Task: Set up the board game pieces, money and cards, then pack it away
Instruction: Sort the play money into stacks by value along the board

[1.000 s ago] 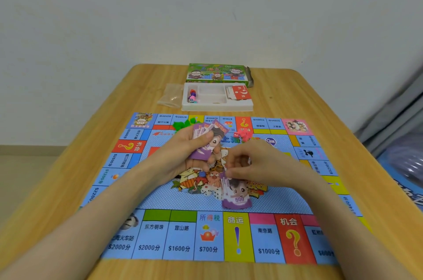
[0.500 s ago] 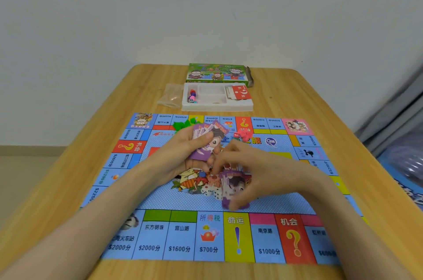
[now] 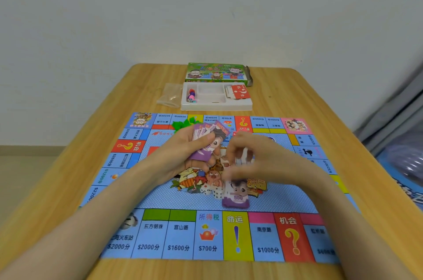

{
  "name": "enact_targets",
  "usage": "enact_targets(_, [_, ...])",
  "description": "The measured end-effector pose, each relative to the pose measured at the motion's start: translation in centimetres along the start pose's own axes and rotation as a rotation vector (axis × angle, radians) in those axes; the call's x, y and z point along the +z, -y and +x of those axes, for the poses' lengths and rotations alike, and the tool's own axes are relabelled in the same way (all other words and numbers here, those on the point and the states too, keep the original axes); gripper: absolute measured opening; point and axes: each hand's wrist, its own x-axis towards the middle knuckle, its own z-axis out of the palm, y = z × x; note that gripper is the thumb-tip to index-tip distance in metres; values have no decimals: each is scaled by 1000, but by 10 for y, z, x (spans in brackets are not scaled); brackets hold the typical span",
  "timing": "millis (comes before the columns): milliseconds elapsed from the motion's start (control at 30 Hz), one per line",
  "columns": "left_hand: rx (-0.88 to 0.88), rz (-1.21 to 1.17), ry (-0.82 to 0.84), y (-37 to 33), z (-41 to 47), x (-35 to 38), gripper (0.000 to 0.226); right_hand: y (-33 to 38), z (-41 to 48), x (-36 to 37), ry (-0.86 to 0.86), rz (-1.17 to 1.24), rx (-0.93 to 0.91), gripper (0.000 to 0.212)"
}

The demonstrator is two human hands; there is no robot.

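The paper game board [image 3: 178, 240] lies flat on the wooden table [image 3: 297, 96]. My left hand [image 3: 183, 156] grips a fan of purple money notes [image 3: 210, 135] above the board's middle. A small pile of purple 500 notes [image 3: 237, 197] lies on the board in front of me. My right hand [image 3: 263, 160] hovers blurred just above that pile, close to my left hand, fingers curled. Whether it holds a note I cannot make out.
Beyond the board sits a white plastic tray [image 3: 215, 105] holding coloured pawns [image 3: 191, 95] and red question-mark cards [image 3: 239, 92]. The green game box [image 3: 215, 72] lies behind it, and a clear plastic bag [image 3: 169, 95] to its left. Green houses [image 3: 183, 124] lie near the board's far edge.
My right hand pressed a note down onto the pile, then lifted off it and rose back toward my left hand. The left hand and its fan stayed put.
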Motion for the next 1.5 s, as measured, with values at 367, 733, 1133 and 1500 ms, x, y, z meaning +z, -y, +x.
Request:
enact_targets(367, [45, 87, 84, 2, -2, 4, 28, -2, 13, 11, -455, 360, -37, 16])
enact_targets(733, [44, 75, 123, 5, 0, 2, 25, -3, 11, 7, -620, 341, -111, 27])
enact_targets(1133, [19, -55, 53, 5, 2, 1, 17, -7, 1, -11, -47, 317, 126, 5])
enact_targets(1500, [11, -56, 59, 4, 2, 1, 18, -9, 8, 4, 38, -79, 157, 15])
